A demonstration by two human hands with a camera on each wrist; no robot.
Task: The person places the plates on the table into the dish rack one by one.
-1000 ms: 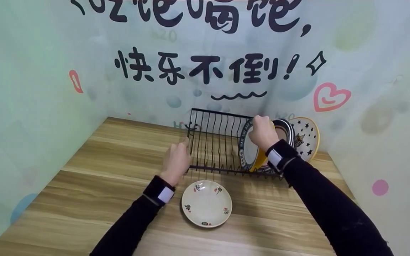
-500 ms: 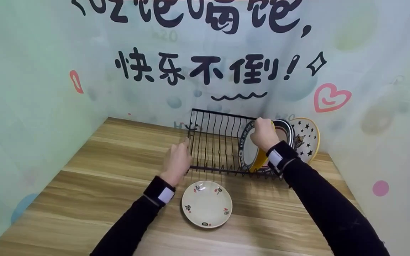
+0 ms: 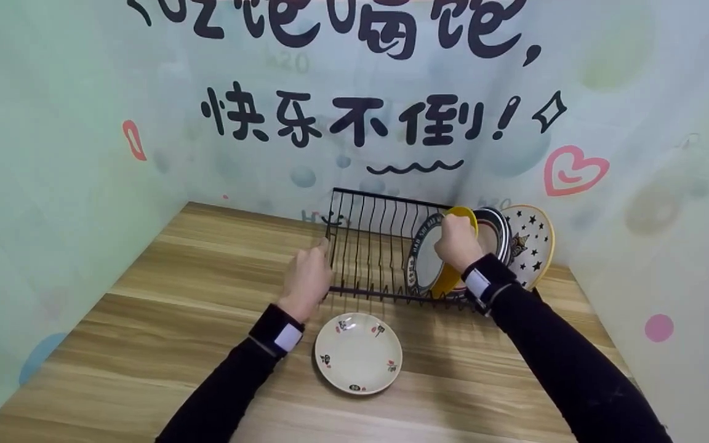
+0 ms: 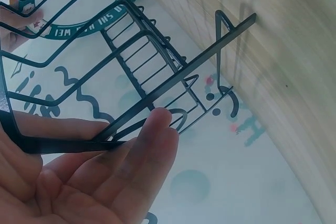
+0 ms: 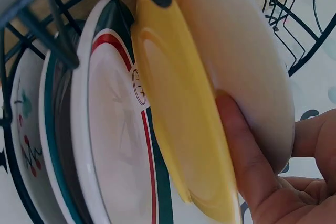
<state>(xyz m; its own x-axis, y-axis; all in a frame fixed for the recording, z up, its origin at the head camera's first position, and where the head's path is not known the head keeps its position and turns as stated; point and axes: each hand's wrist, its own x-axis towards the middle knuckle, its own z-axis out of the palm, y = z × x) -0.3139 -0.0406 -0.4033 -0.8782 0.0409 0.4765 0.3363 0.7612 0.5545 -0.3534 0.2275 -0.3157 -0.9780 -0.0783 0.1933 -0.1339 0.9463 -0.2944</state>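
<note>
My left hand grips the left end of a black wire dish rack; in the left wrist view, a corner bar runs between palm and fingers. Inside the rack's right part, my right hand pinches the upper rim of a white plate with a dark lettered border. Its pale underside faces a yellow plate in the right wrist view, and one finger reaches down between the two. Beyond the yellow one stand several more upright plates, among them a white plate with a red and green band.
A small cream plate with little printed figures lies on the wooden table in front of the rack. At the right end leans a star-patterned plate with a yellow edge. The printed back wall rises close behind.
My right hand has come slightly down and the lettered plate has shifted left, leaning away from the yellow plate, whose top rim now shows more. My left hand keeps its place on the rack.
</note>
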